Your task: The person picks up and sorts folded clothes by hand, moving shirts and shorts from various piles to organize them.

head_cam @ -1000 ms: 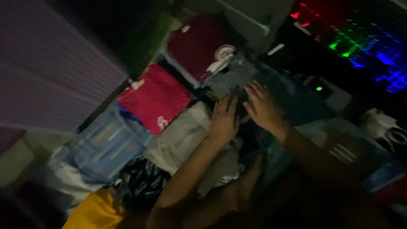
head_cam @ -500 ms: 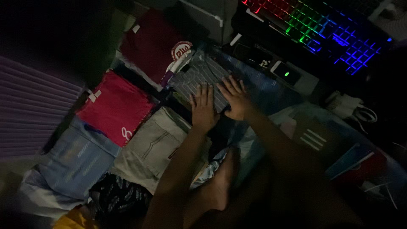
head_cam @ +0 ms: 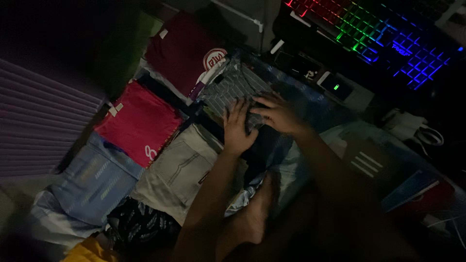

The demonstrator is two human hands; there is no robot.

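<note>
Both hands are pressing flat on a grey striped garment (head_cam: 232, 87) lying among folded clothes on a bed. The left hand (head_cam: 238, 128) is lying open, fingers spread, on the garment's near edge; the right hand (head_cam: 277, 114) is lying just beside it, palm down, fingers loosely curved over the cloth, gripping nothing that can be made out. The garment is stretching away from both hands toward the maroon shirt (head_cam: 187, 51), its long axis running away from the person. The 2 hands are equally near. The dim light is hiding the garment's right edge and its folds
</note>
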